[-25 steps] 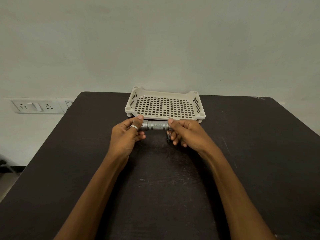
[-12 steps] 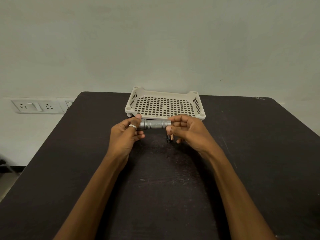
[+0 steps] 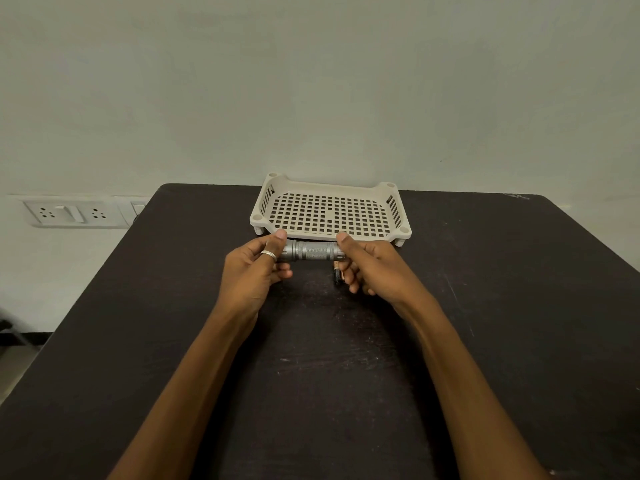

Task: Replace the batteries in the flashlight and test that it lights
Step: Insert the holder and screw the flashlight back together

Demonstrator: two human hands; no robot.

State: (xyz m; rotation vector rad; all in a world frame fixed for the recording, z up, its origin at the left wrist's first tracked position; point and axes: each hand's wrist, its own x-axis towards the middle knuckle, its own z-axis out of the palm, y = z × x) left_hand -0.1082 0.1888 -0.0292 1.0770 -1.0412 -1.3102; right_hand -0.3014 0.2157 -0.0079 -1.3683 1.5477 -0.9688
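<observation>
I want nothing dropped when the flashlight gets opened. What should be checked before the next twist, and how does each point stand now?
1. Both ends gripped: ok. The left hand holds one end of the flashlight, the right hand the other.
2. Flashlight level over the table: ok, it lies horizontal.
3. Spare battery secured: ok, tucked in the right hand's lower fingers.
4. Tray within reach for parts: ok, just behind the hands.
5. End cap loosened: cannot tell, fingers cover it.
6. Flashlight lit: cannot tell, the lens is hidden.
</observation>
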